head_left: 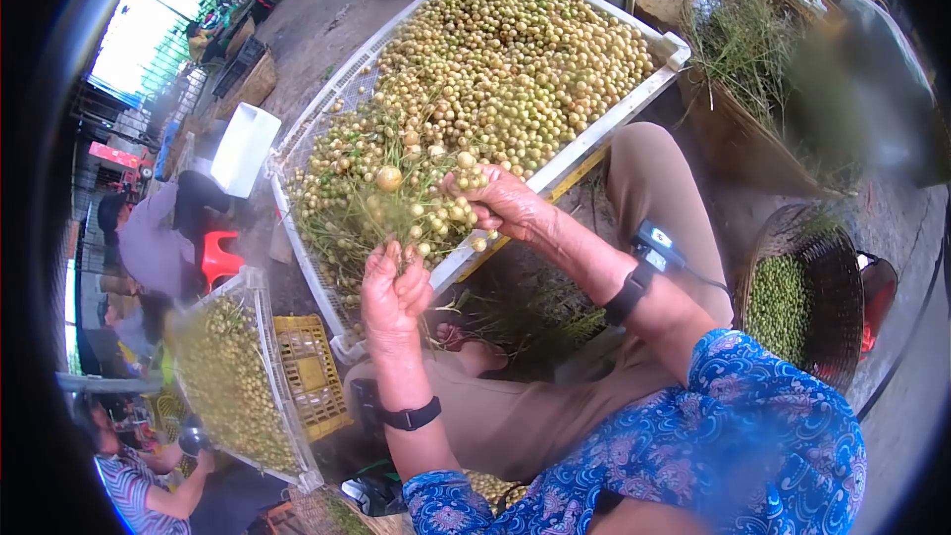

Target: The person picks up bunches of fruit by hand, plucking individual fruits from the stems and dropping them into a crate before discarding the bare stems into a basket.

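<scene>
A large white mesh tray (606,136) lies before me, heaped with round yellow-green fruits (515,50). Over its near left part, thin green stems with fruits on them (381,208) spread between my hands. My left hand (394,287) is closed at the tray's near edge, its fingers curled round thin stems. Further right, my right hand (500,203) is closed on a cluster of the fruits, with several showing around its fingertips. Both wrists wear dark bands.
A second tray of fruits (265,337) and a yellow crate (307,376) stand at left, near a red stool (218,256). Other people sit beyond. At right are a basket of stems (738,50) and a dark basket of small green fruits (778,307).
</scene>
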Tool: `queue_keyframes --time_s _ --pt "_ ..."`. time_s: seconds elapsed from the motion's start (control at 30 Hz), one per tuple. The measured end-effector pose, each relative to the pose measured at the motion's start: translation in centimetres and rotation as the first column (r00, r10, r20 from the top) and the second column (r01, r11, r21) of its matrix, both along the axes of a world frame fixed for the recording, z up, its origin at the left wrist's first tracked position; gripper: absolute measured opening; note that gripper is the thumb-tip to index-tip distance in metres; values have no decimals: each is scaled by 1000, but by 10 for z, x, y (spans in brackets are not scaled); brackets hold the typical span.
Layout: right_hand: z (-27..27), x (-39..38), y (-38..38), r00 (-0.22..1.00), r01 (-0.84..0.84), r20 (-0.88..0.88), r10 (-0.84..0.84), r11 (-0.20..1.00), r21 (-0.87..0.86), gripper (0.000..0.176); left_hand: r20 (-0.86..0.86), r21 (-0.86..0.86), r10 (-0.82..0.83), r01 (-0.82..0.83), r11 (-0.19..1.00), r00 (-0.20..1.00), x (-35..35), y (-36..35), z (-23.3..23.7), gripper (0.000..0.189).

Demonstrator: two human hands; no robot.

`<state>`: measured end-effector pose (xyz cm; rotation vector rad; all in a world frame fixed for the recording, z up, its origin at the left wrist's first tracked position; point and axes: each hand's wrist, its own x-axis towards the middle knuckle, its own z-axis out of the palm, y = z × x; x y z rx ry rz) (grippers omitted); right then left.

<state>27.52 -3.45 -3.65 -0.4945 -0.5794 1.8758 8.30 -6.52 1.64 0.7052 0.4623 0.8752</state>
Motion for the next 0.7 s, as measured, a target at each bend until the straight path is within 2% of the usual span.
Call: queue_keyframes --time_s 0.17,0.23,0.3,0.37,0.4,0.5,0.53,0.57,0.67,0.7 --pt "2 -3 1 995 94 -30 -95 995 -35 8 -27 -31 44 -45 998 999 1 0 1 20" --pt "1 0 6 941 269 -154 -301 942 -201 3 -43 -31 54 -55 998 998 -1 1 -2 20" --pt "2 6 6 931 274 -182 -316 936 -223 5 -46 -28 38 -39 999 998 1 2 -7 21" --pt "7 9 4 882 259 -315 -351 918 -300 6 -46 -24 24 -25 999 999 2 2 -9 23" --pt "3 12 8 848 199 -407 -340 915 -350 5 -36 -1 10 -10 1000 999 1 2 -8 23" --pt "-8 23 5 831 107 -488 -268 937 -331 8 8 31 -15 15 999 1000 -3 3 -6 21" --pt "-8 26 1 903 64 -415 -115 989 -135 12 47 36 -21 19 999 999 -4 3 -6 21" --pt "-9 25 -1 903 65 -414 -117 988 -137 12 47 34 -23 21 999 999 -5 3 -6 21" --pt "17 19 -11 965 139 -193 -176 971 -194 19 59 17 -17 16 1000 998 -9 4 -6 22" --pt "18 18 -12 965 137 -195 -175 971 -195 19 57 17 -16 15 1000 998 -10 4 -5 22"
